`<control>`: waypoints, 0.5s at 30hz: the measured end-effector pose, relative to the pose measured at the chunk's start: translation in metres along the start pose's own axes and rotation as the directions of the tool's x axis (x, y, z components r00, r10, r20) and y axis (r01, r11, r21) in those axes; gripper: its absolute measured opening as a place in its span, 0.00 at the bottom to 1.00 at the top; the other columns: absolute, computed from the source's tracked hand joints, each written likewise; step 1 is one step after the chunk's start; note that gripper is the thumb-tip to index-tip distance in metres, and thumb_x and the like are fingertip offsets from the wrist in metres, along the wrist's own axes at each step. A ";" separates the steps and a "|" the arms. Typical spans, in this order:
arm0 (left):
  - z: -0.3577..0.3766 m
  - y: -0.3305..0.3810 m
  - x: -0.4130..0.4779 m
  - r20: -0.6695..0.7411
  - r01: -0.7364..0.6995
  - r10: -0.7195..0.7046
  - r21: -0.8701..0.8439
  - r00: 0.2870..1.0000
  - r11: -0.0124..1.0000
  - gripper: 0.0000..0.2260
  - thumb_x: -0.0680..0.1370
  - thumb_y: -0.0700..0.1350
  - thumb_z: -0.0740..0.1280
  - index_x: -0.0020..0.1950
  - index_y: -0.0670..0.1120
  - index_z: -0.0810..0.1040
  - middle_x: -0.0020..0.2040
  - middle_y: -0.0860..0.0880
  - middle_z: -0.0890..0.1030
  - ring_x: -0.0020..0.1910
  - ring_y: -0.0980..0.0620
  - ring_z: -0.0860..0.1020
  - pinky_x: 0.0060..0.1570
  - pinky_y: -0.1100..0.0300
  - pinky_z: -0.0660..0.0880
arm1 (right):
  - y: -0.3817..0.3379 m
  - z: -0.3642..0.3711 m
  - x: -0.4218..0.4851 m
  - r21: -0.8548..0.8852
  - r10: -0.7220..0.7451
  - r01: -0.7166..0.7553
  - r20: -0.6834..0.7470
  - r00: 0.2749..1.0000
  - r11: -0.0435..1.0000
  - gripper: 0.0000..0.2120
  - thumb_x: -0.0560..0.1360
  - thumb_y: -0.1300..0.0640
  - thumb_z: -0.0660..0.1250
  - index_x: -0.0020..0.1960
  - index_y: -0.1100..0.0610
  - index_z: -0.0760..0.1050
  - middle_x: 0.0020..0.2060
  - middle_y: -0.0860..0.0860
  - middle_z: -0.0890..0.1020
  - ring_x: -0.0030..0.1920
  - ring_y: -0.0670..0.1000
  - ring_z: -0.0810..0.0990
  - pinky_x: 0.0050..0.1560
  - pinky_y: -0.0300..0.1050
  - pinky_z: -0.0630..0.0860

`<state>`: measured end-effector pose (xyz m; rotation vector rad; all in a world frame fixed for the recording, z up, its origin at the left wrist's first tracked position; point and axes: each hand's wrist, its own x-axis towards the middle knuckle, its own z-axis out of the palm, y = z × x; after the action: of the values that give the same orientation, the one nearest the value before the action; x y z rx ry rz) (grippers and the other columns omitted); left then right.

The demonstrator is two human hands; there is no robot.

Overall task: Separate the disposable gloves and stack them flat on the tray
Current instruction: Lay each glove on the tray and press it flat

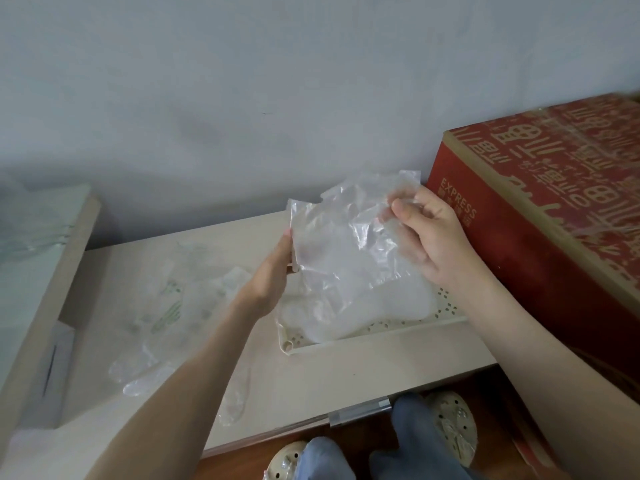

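We hold a crinkled clear plastic glove (pixel 346 244) above the cream perforated plastic tray (pixel 381 335), our left hand (pixel 270 277) pinching its left edge, our right hand (pixel 427 237) pinching its top corner.

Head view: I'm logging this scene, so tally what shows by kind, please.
Hands: 2, left hand, right hand
Tray: 1
Red box: 1
Shoes: 2
Gloves: clear and overlapping, cannot count
Total: 6, gloves aside
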<state>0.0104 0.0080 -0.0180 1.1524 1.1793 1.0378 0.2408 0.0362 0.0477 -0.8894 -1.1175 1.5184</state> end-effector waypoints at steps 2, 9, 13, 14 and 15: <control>-0.002 0.015 -0.007 0.072 0.086 -0.071 -0.230 0.995 0.969 0.28 0.80 0.63 0.47 0.58 0.49 0.81 0.53 0.47 0.83 0.53 0.48 0.81 0.55 0.53 0.76 | -0.001 0.002 0.002 0.025 -0.013 0.013 0.005 1.000 1.000 0.08 0.80 0.64 0.59 0.48 0.56 0.74 0.33 0.52 0.82 0.16 0.42 0.57 0.17 0.32 0.58; -0.023 0.027 -0.013 0.421 0.183 -0.061 -0.256 0.905 0.949 0.26 0.66 0.69 0.68 0.37 0.45 0.81 0.43 0.42 0.82 0.52 0.46 0.80 0.56 0.55 0.76 | 0.026 -0.016 0.006 -0.045 0.010 -0.019 -0.183 0.983 0.999 0.06 0.81 0.63 0.59 0.49 0.57 0.74 0.30 0.47 0.81 0.16 0.42 0.58 0.19 0.36 0.50; -0.028 0.022 -0.011 0.358 0.198 -0.134 -0.147 0.924 0.969 0.11 0.69 0.47 0.74 0.34 0.47 0.74 0.28 0.49 0.74 0.34 0.50 0.76 0.43 0.63 0.75 | 0.047 -0.029 0.001 -0.186 0.032 -0.087 -0.281 0.959 0.979 0.04 0.81 0.62 0.60 0.51 0.59 0.74 0.36 0.49 0.84 0.18 0.43 0.59 0.20 0.35 0.52; -0.028 0.021 -0.010 0.339 0.209 -0.156 -0.124 0.928 0.970 0.08 0.71 0.43 0.71 0.36 0.45 0.73 0.28 0.49 0.73 0.33 0.50 0.74 0.40 0.64 0.73 | 0.051 -0.031 -0.001 -0.223 0.032 -0.101 -0.293 0.956 0.969 0.04 0.81 0.62 0.60 0.52 0.59 0.74 0.37 0.49 0.84 0.18 0.44 0.59 0.19 0.35 0.53; -0.028 0.022 -0.009 0.320 0.232 -0.190 -0.096 0.928 0.968 0.06 0.72 0.41 0.69 0.38 0.44 0.72 0.29 0.48 0.73 0.32 0.51 0.72 0.39 0.64 0.72 | 0.054 -0.034 -0.002 -0.261 0.029 -0.111 -0.299 0.954 0.959 0.04 0.81 0.61 0.60 0.52 0.59 0.74 0.38 0.50 0.84 0.19 0.44 0.60 0.19 0.35 0.54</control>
<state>-0.0181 0.0046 0.0041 1.0146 0.9467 0.7283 0.2565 0.0375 -0.0142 -1.3125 -1.0999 1.2519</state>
